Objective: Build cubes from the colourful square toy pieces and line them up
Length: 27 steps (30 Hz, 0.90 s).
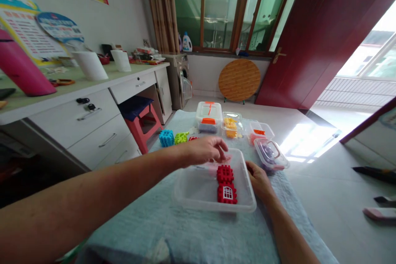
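Note:
A clear plastic tray (192, 192) lies on a light blue cloth (185, 235). Inside it sit two red blocks: one plain (225, 173), one with a white window (227, 194). My left hand (206, 149) reaches over the tray's far rim, its fingers curled down and closed on something I cannot make out; a pinkish patch shows under the fingertips. My right hand (259, 180) holds the tray's right edge, fingers wrapped against the rim.
Beyond the tray lie a blue block (166, 137) and a green block (181, 137). Several small lidded boxes (209, 116) with coloured pieces stand at the cloth's far end. A white desk (93, 107) and a red stool (142, 120) are on the left.

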{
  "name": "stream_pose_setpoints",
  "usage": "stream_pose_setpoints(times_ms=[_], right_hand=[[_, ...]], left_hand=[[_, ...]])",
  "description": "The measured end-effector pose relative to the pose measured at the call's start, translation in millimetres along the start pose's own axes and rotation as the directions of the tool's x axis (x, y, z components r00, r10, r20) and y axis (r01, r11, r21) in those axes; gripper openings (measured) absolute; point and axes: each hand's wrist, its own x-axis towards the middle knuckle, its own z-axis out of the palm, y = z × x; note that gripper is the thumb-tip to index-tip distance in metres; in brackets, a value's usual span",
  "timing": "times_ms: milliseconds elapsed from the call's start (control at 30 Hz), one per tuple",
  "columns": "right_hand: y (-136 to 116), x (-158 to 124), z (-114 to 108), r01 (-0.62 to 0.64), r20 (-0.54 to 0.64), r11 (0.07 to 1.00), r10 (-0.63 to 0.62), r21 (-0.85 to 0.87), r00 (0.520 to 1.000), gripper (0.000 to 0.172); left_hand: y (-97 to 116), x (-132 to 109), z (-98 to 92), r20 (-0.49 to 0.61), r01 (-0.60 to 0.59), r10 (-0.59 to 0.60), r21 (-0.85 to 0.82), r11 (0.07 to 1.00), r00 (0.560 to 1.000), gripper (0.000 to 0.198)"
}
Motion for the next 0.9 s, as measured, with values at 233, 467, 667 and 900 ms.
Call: stream_pose_setpoints(times_ms=[233, 467, 667, 900], right_hand=[[4, 1, 0, -0.012, 0.008, 1.000, 0.012, 0.010, 1.000, 0.033], [15, 3, 2, -0.027, 0.033, 0.999, 0.026, 0.022, 0.999, 0.034], [11, 3, 1, -0.015, 0.025, 1.000, 0.015, 0.000, 1.000, 0.033], [5, 1, 2, 0.007, -0.005, 1.000, -0.007, 0.010, 1.000, 0.031]], left_hand=[[-36, 34, -107.2, -0.191, -0.141, 0.357, 0.675, 0.725, 0.914, 0.048], [-95, 73, -101.9, -0.073, 0.047, 0.061, 0.933, 0.357, 0.995, 0.069], [-97, 95, -87.4, -0.047, 0.037, 0.023, 0.951, 0.307, 0.999, 0.045], [-94, 105, -79.3, -0.073, 0.076, -0.020, 0.947, 0.311, 0.997, 0.022]])
